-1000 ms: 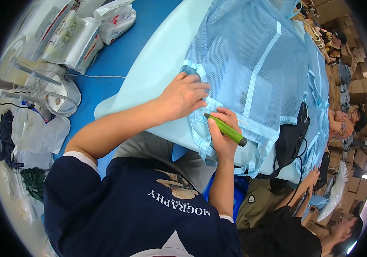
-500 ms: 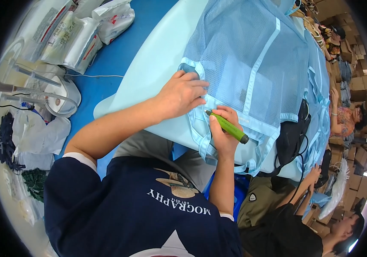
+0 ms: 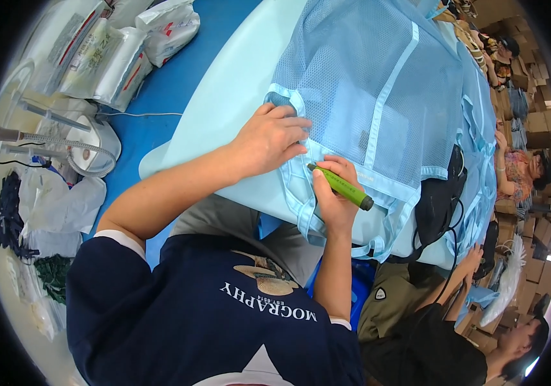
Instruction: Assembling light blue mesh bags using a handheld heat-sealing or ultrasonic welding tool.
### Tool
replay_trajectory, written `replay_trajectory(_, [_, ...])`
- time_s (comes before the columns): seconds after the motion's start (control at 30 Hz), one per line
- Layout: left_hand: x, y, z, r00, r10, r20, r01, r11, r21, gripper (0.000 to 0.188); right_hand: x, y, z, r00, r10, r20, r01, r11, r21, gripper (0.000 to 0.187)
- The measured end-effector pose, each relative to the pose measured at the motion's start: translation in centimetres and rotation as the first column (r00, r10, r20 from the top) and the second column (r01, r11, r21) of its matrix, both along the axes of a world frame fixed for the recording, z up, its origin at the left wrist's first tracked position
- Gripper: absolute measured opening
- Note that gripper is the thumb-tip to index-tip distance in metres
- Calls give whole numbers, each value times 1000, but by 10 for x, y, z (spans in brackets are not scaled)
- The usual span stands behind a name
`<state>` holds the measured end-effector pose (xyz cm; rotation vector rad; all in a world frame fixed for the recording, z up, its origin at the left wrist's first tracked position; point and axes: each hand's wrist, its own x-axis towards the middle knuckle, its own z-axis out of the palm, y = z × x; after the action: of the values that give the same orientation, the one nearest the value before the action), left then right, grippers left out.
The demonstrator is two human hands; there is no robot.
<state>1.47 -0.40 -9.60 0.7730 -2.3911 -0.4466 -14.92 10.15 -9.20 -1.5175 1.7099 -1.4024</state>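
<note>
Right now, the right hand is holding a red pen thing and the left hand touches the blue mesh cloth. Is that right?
Not quite: the pen thing is green, not red, as the head view shows. The right hand does hold it, and the left hand touches the blue mesh cloth.

Marker [image 3: 341, 185]: we saw bright green, dark at both ends.
Mesh cloth [image 3: 346, 77]: we saw light blue in a fine netted pattern.
Cloth trim [image 3: 395, 71]: we noted a paler blue.
Tabletop [image 3: 233, 90]: we saw pale aqua.
Shirt [image 3: 159, 315]: we found navy with white lettering [image 3: 269, 303].
Trousers [image 3: 214, 219]: we saw grey.
</note>
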Motion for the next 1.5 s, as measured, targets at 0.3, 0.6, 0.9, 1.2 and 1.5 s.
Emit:
replay_trajectory(0.3, [4,-1,3,1000,10,7,-10,1000,2,22,4,-5,2,1000,14,12,-14,998,-61,20])
replay_trajectory(0.6, [-4,-1,8,1000,-27,16,27,999,-22,24,-4,-2,2,988,-93,-120,80,991,-111,18])
replay_trajectory(0.9, [1,2,11,999,-34,14,35,992,-125,24,-57,81,15,822,-565,-72,518,794,-317,27])
replay_trajectory(1.2, [-2,14,53,943,-228,243,282,934,-219,28,-132,131,32,615,-610,-500,440,791,-424,33])
replay_trajectory(1.5, [-9,3,38,899,-340,275,399,895,-199,17,-157,84,29,736,-230,-637,106,968,-227,34])
